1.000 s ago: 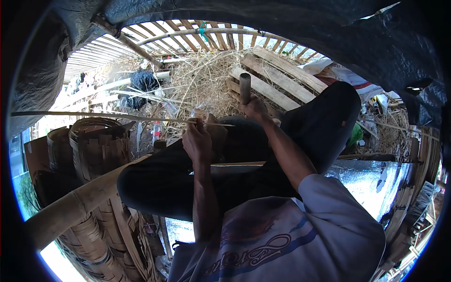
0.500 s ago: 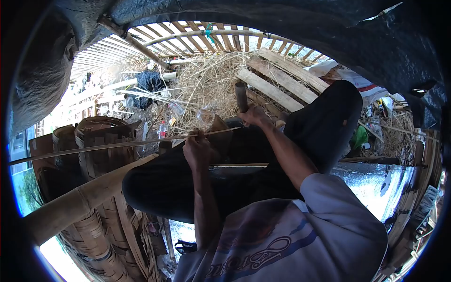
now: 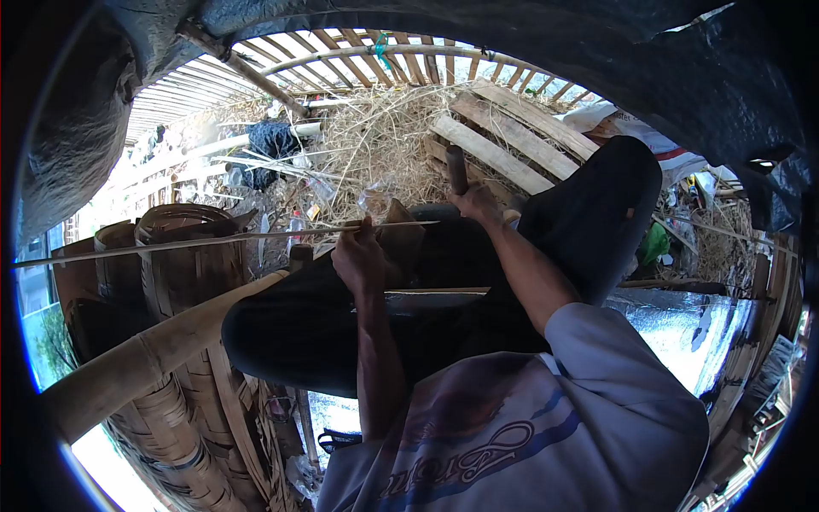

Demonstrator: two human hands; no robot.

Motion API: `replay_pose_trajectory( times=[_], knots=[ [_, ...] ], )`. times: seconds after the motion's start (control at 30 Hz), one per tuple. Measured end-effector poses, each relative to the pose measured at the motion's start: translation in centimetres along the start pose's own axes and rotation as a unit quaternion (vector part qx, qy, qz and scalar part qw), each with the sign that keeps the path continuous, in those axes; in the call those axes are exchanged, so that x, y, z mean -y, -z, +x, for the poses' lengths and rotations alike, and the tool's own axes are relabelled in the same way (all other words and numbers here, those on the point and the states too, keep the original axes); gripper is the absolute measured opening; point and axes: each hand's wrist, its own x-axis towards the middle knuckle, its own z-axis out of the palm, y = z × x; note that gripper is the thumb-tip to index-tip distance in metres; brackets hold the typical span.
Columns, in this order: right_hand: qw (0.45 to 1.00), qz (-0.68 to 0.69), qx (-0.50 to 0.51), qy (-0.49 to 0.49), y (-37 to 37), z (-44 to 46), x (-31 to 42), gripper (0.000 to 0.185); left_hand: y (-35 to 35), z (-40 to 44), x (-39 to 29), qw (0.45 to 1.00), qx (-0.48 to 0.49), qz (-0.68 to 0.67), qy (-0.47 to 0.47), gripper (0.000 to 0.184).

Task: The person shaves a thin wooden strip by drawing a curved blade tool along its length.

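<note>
My left hand (image 3: 358, 258) is closed around a long, thin bamboo strip (image 3: 213, 241), which runs out to the far left of the view. The strip's short end reaches just past my fingers toward the right. My right hand (image 3: 478, 206) grips a tool by its thick, round wooden handle (image 3: 457, 171), whose end sticks up above the fist. Whatever is on the tool's other end cannot be made out. A gap separates the right fist from the strip's tip. Below the left fingers, a brown wedge-shaped piece (image 3: 403, 239) stands by my legs.
A thick bamboo pole (image 3: 162, 354) lies at the left, beside rolls of woven bamboo (image 3: 192, 256). Ahead are dry straw (image 3: 367, 136), wooden planks (image 3: 503, 154) and a slatted bamboo fence (image 3: 409, 64). Dark sheeting (image 3: 554, 34) hangs overhead.
My right hand has shifted a little to the right with the tool, away from the strip. The strip's tip has risen slightly, and its far left end has moved up.
</note>
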Motion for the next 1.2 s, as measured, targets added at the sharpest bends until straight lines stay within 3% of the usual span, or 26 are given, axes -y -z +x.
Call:
replay_pose_trajectory(
  times=[0.13, 0.23, 0.3, 0.43, 0.7, 0.8, 1.03, 1.13, 1.2],
  knots=[
    [0.996, -0.053, -0.032, 0.071, -1.4, 2.5, -3.0, 0.043, -0.8, 0.5, -0.1, 0.999, -0.008, -0.041, 0.000, 0.030],
    [1.000, 0.008, 0.007, 0.002, -0.5, 2.1, -1.8, 0.042, 0.0, -0.1, -2.4, 1.000, -0.001, -0.017, -0.002, 0.031],
    [0.998, 0.014, -0.003, 0.062, -0.2, 2.0, -1.3, 0.040, -1.0, 0.3, -1.5, 1.000, -0.007, -0.001, -0.015, 0.032],
    [0.997, 0.073, -0.007, 0.033, 1.1, 0.1, 0.3, 0.038, -1.7, 0.5, -1.5, 0.999, -0.025, 0.008, -0.042, 0.034],
    [0.988, 0.132, 0.010, 0.085, 1.9, -0.5, 2.5, 0.036, -1.6, 0.3, -2.0, 0.999, -0.023, 0.038, -0.016, 0.036],
    [0.988, 0.130, -0.003, 0.084, 1.7, -0.4, 3.0, 0.034, -1.7, 0.5, -2.1, 0.998, 0.021, 0.056, 0.011, 0.035],
    [0.989, 0.115, -0.044, 0.088, 1.7, -0.3, 2.4, 0.033, -0.5, 0.7, -2.4, 0.999, -0.013, 0.042, -0.009, 0.034],
    [0.990, 0.120, 0.005, 0.068, 2.0, -0.2, 2.5, 0.033, -0.7, 0.5, -2.5, 0.997, -0.018, 0.069, -0.010, 0.034],
    [0.986, 0.127, -0.016, 0.107, 1.7, -0.3, 2.4, 0.033, -1.2, 0.3, -2.5, 0.996, 0.001, 0.089, -0.018, 0.033]
  ],
)
